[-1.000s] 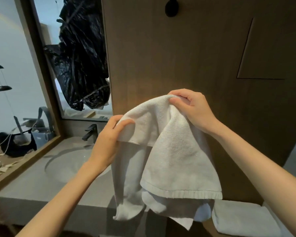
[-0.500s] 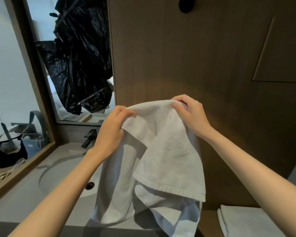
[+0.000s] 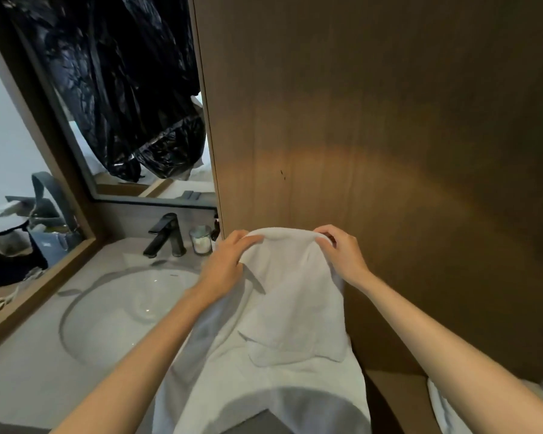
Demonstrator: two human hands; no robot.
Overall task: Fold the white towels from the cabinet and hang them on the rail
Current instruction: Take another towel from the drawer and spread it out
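A white towel [image 3: 292, 311] hangs in front of me, folded over on itself, its lower part draping down over the counter edge. My left hand [image 3: 224, 266] grips its upper left corner and my right hand [image 3: 342, 253] pinches its upper right edge. Both hands are level and close together, near the wooden wall panel [image 3: 373, 136]. Another folded white towel [image 3: 445, 408] lies at the lower right, partly behind my right forearm. No rail is in view.
A round sink [image 3: 116, 308] with a black tap [image 3: 165, 236] sits in the counter to the left. A small glass [image 3: 200, 239] stands beside the tap. A mirror [image 3: 132, 98] reflecting a black plastic bag is above. Bags [image 3: 16, 242] lie at far left.
The view has tilted down and the hands with the towel have moved lower and further forward. The towel's lower part now drapes over the counter edge.
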